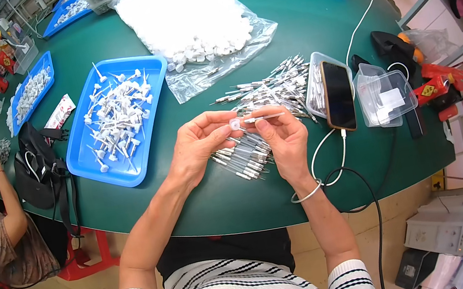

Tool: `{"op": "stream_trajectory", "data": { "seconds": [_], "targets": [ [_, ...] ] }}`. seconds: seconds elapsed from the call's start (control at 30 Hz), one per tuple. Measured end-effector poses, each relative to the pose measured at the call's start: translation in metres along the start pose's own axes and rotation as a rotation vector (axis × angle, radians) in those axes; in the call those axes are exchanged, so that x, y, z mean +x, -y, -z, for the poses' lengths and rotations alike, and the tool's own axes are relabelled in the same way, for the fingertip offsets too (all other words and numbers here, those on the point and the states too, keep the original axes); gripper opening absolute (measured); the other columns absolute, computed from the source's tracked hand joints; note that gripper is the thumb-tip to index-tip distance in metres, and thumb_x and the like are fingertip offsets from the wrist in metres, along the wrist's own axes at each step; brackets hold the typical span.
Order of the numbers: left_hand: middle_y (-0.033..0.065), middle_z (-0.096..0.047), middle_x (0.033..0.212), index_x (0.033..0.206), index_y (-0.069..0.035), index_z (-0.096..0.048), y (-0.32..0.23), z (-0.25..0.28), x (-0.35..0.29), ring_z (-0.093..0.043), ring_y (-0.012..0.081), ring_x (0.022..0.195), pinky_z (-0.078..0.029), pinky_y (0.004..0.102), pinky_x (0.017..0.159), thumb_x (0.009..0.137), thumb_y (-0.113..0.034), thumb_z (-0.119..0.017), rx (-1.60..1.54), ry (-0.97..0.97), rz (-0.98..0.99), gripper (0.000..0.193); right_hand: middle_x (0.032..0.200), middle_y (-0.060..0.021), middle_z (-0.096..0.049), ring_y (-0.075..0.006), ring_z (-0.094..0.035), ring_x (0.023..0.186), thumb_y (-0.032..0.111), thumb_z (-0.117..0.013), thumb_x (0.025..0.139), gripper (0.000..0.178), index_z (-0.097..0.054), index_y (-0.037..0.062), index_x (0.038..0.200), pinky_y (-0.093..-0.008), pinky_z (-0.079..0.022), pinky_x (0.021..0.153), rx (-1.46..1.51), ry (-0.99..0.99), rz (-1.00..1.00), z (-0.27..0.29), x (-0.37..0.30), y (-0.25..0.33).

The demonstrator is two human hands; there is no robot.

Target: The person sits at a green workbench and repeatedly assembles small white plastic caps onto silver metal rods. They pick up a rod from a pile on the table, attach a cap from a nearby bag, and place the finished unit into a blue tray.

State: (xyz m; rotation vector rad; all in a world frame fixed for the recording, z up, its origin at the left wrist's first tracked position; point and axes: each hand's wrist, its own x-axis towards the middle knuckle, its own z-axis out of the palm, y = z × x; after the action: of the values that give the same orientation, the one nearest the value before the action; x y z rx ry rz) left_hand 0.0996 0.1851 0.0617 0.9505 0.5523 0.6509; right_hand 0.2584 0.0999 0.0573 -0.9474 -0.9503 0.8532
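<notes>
Over the near middle of the green table, my two hands meet with fingertips closed. A small white plastic cap (pixel 235 124) is pinched between the thumb and fingers of my left hand (pixel 193 151). In my right hand (pixel 288 144) is a thin metal rod (pixel 267 117), its left end pointing at the cap. Whether the rod touches the cap I cannot tell. Beneath and beyond my hands lie many similar rods (pixel 246 157), partly hidden by my fingers. A blue tray (pixel 120 174) on the left holds white caps with rods attached (pixel 121 123).
Farther back lies a clear plastic bag full of white caps (pixel 187 23). A phone (pixel 338 96) leans on a clear box of rods (pixel 313 85), its white cable trailing near my right wrist. Another clear box (pixel 386 97) stands beyond. Left are a black bag (pixel 36 168) and another person (pixel 6 225).
</notes>
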Motion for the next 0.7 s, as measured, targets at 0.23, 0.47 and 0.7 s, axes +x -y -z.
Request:
{"op": "stream_trajectory", "data": {
  "seconds": [0.23, 0.47, 0.7],
  "targets": [
    [0.0114, -0.068, 0.102, 0.113, 0.002, -0.060, 0.0005, 0.0000, 0.0007, -0.067, 0.0150, 0.090, -0.056, 0.0244, 0.076, 0.089, -0.008, -0.064, -0.006, -0.017, -0.002, 0.026, 0.102, -0.0092, -0.066, -0.0147, -0.065, 0.094, 0.003, -0.059, 0.093, 0.015, -0.060, -0.0023, 0.106, -0.0255, -0.050, 0.083, -0.110, 0.000, 0.088, -0.0044, -0.0029, -0.0027],
    [0.0113, -0.068, 0.101, 0.113, 0.002, -0.060, -0.0004, -0.0016, 0.0004, -0.067, 0.0150, 0.089, -0.056, 0.0242, 0.076, 0.089, -0.007, -0.064, 0.003, -0.032, -0.002, 0.026, 0.100, -0.0084, -0.066, -0.0139, -0.065, 0.091, 0.002, -0.058, 0.092, 0.013, -0.061, -0.0009, 0.104, -0.0247, -0.051, 0.079, -0.190, -0.023, 0.130, -0.0068, -0.0044, -0.0008],
    [0.0112, -0.068, 0.103, 0.112, 0.001, -0.060, -0.0003, 0.0002, 0.0025, -0.068, 0.0156, 0.092, -0.056, 0.0225, 0.074, 0.088, -0.007, -0.065, 0.025, -0.031, 0.001, 0.026, 0.097, -0.0096, -0.065, -0.0153, -0.066, 0.086, 0.000, -0.059, 0.089, 0.013, -0.062, -0.0002, 0.103, -0.0267, -0.054, 0.074, -0.388, -0.006, 0.234, -0.0065, -0.0022, 0.0025]
  ]
}}
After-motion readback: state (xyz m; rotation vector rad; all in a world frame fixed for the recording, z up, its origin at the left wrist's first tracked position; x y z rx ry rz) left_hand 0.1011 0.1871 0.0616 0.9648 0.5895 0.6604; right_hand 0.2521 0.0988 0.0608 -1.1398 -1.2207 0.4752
